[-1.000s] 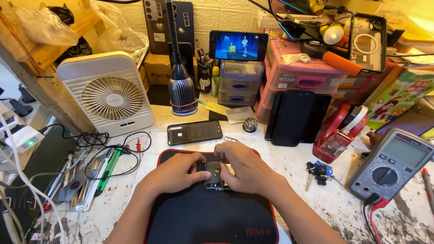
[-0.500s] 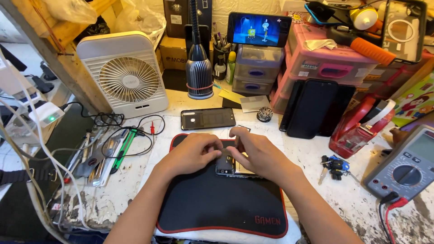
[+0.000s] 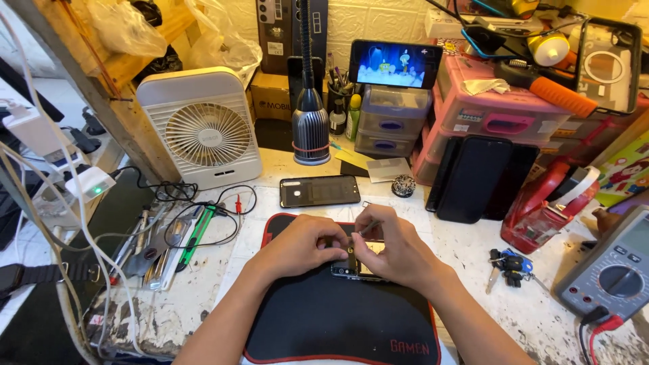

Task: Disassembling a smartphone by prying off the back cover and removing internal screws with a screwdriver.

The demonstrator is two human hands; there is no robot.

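Since half a second ago, the view has shifted slightly, so the hands now sit a little lower and more to the right in the picture, while both hands stay on the same small device. The opened phone [image 3: 356, 265] lies flat on a black mat with a red edge [image 3: 338, 324], near the mat's far end. It is mostly hidden by fingers; what shows is a dark body with small gold and metal parts exposed inside. The left hand [image 3: 297, 247] is curled, fingers pressed down on the phone's left end, steadying it. The right hand [image 3: 395, 251] is also curled, with thumb and forefinger pinching thin metal tweezers [image 3: 368, 228] whose tip points down toward the phone's inside. Just beyond the mat lies a second, dark phone [image 3: 319, 190], screen off. Further back stand a white desk fan [image 3: 203, 132], a lamp base [image 3: 311, 135], and a propped phone playing a cartoon [image 3: 395, 63]. A multimeter [image 3: 612, 274] sits at the right edge, with keys [image 3: 507, 263] near it.
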